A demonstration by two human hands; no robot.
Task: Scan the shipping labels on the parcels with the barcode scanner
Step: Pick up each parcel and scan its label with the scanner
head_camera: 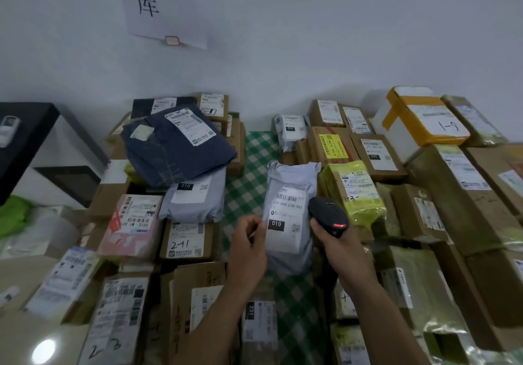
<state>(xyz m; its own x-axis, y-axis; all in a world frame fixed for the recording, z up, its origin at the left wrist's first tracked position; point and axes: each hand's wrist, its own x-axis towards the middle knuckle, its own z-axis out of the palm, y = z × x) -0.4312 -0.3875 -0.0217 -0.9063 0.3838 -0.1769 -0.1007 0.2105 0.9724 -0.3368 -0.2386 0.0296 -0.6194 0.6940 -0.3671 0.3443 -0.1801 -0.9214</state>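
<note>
At the bottom of the frame two bare forearms reach out over brown cardboard boxes (195, 288) with labels facing up. In the lower middle the left hand (249, 240) pinches the left edge of a pale grey plastic mailer bag (291, 178) between thumb and fingers, holding it over a strip of green-and-white checked cloth (254, 161). Its white shipping label (284, 223), marked 010, faces the camera. Just right of it the right hand (336, 245) is wrapped round the handle of a black handheld barcode scanner (328, 216). A red light glows on the scanner's head, which sits right beside the label.

This parcel seems to be the one under the scanner now. Further up, labelled parcels crowd both sides: a yellow-green wrapped packet (353, 192) right of centre, a dark blue mailer (175, 144) at upper left, a white foam box with orange tape (418, 118) at upper right. Nothing marks which are already scanned, so the share done cannot be judged; many may remain. A white paper sign (164, 5) hangs on the wall at the top.
</note>
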